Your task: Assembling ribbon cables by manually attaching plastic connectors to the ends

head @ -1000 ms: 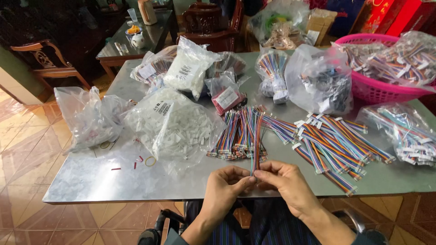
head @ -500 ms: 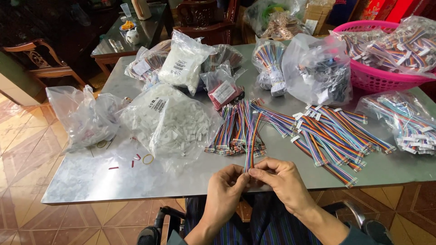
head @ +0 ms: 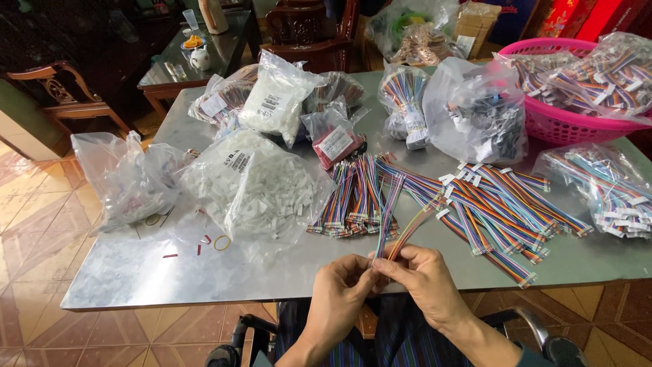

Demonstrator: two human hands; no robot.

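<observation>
Across the metal table sit clear plastic bags. The large bag of small white connectors at centre-left bears a white rectangular label with dark print near its top. Behind it stands a white packet with a similar label, and beside that a small bag with red contents and a white tag. At far left lies a crumpled, mostly empty bag. A pink basket at the right corner holds bagged rainbow cables.

The ribbon cable, a thin flat strip of many-coloured wires, rises from the hands at the table's near edge toward a loose pile of like cables. The left hand and right hand meet, fingertips of both pinched on the cable's near end.
</observation>
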